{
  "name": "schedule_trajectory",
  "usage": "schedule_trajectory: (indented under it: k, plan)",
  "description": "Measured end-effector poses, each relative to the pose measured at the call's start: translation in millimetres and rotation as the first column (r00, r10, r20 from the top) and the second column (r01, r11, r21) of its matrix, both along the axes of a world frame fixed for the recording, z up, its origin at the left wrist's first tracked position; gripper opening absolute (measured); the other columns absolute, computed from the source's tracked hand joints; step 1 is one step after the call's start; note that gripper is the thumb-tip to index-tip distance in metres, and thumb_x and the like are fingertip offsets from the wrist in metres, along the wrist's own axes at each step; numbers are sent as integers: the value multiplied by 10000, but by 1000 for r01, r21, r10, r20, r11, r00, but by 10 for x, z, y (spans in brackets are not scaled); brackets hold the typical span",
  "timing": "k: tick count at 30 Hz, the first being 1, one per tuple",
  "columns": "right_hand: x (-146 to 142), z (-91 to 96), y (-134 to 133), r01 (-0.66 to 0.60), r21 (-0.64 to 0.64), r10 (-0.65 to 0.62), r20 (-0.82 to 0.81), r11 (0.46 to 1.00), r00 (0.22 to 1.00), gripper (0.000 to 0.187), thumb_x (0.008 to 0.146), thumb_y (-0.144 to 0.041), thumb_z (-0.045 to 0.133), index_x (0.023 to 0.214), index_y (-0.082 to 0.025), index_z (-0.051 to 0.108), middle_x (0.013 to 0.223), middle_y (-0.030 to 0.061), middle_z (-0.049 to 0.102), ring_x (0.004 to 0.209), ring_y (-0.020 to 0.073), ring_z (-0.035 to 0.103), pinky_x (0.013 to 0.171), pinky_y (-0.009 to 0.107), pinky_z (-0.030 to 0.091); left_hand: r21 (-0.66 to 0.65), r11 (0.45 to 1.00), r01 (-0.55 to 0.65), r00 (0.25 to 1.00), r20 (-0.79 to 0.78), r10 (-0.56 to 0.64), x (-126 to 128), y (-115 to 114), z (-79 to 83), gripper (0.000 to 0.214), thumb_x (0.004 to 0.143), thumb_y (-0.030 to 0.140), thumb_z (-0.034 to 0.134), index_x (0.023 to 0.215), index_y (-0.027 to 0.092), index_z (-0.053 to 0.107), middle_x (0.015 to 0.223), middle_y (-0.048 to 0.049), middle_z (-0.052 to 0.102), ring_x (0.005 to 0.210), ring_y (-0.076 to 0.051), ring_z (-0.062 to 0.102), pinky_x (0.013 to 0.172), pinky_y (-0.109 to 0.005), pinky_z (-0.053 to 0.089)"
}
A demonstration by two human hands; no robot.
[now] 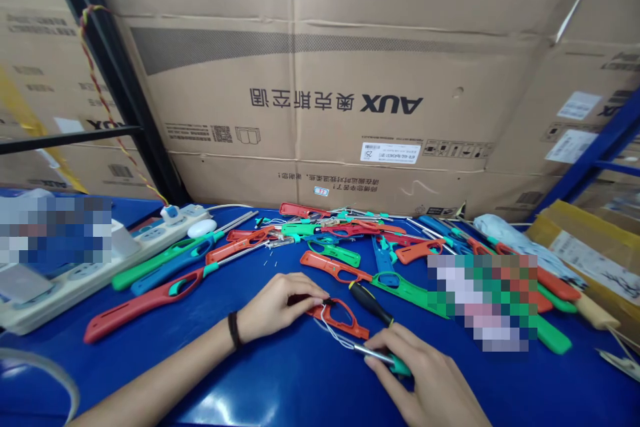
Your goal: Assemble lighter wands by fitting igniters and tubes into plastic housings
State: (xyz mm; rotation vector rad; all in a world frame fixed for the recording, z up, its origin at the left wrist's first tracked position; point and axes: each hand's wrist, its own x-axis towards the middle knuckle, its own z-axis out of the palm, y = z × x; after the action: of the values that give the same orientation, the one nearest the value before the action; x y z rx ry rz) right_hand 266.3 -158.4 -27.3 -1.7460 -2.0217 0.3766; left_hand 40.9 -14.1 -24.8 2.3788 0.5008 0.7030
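My left hand [280, 303], a dark band at its wrist, pinches the near-left end of a red lighter handle shell [356, 328] just above the blue table. A small dark part shows at the fingertips. From there thin white wires [336, 333] loop across to a metal lighter tube [373, 352] with a green collar [400, 365]. My right hand [425, 373] grips this tube and collar between thumb and fingers. Just beyond it lies a screwdriver [371, 303] with a black and yellow handle. The palm hides the tube's far end.
Whole gas lighters [150, 303] lie at left beside a white power strip [85, 273]. Loose shells and tubes [335, 257] are heaped at the back, against a cardboard wall [320, 67]. More lighters and a yellow-taped box [590, 247] stand at right. Two patches are blurred out.
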Motion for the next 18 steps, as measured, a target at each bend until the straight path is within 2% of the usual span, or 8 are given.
schedule_trajectory:
  k: [7,14,18]
  plan:
    - [-10,-23,8,-3,41,3,-4,999,1000,144,893,-280,454,897,-318,593,896,-29,676,744,161,690,615,228,516,65,998,-5,1000,-2,5,-59,15,-16,220,929,171,511,1060,197,686,974,-59,690,885,-147,636,808,-254,498]
    - [-16,-21,12,-21,59,20,16,998,1000,141,900,-284,456,899,-318,593,882,-28,676,751,159,689,611,218,518,263,964,52,996,-82,-31,-98,-32,21,254,930,136,462,1074,183,666,1017,-75,672,917,-166,605,821,-277,495]
    - [4,8,17,-11,43,11,18,999,1000,151,917,-313,442,921,-325,592,906,-28,672,762,158,685,636,227,525,261,963,69,995,-85,-49,-107,-43,20,248,914,128,479,1069,171,668,1025,-80,678,930,-168,610,839,-285,496]
